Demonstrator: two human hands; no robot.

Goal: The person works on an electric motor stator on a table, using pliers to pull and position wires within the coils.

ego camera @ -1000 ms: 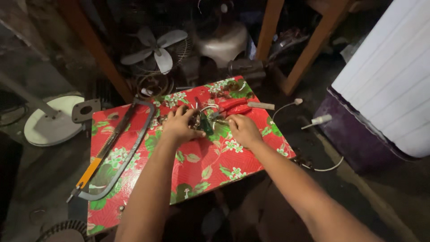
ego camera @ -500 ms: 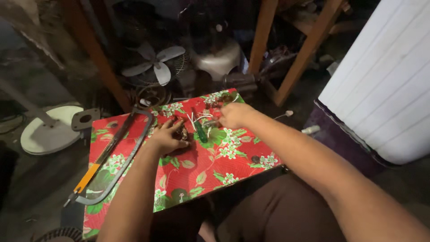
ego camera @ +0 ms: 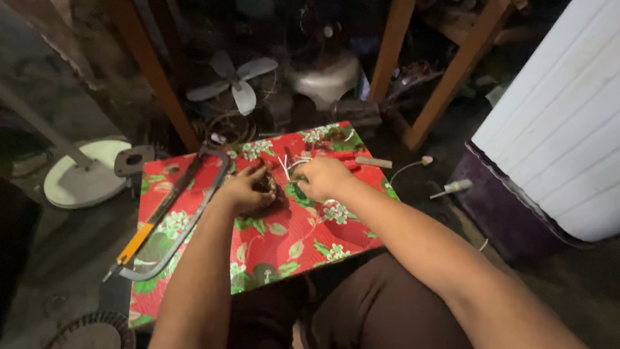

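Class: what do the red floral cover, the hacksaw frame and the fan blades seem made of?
Cover: likely glossy plastic sheet or oilcloth; printed flowers, light sheen.
Hacksaw frame: dull grey metal, thin and bowed; handle end orange, probably plastic.
Fan blades: pale grey, matte; plastic or painted metal, unclear.

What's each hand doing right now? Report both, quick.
Left hand: fingers closed on a small dark wired part.
Right hand: fingers curled at the thin white wires; grip cannot be told.
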